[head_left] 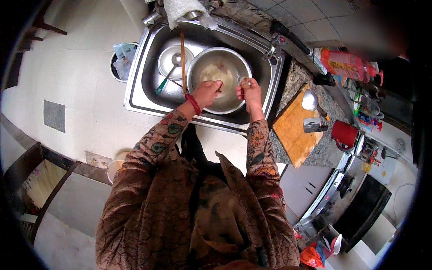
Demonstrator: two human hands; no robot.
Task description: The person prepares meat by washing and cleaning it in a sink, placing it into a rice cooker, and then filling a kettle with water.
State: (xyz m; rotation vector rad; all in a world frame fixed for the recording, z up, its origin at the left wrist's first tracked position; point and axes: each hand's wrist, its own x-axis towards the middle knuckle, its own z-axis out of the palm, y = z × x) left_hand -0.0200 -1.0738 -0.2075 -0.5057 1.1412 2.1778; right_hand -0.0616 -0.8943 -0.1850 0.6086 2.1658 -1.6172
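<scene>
A wooden cutting board [292, 135] lay on the speckled grey tabletop [327, 150], with a rounded metal ladle [310, 100] and a flat metal blade [312, 125] (its handle dark) at its right side. Just beyond them was a red vessel [344, 135] with a handle. A pink pump bottle [346, 64] occupied the upper right. At left, a bin [113, 69] held pale plastic bags [123, 60]; a grey square [54, 116] marked the light floor [83, 90].
</scene>
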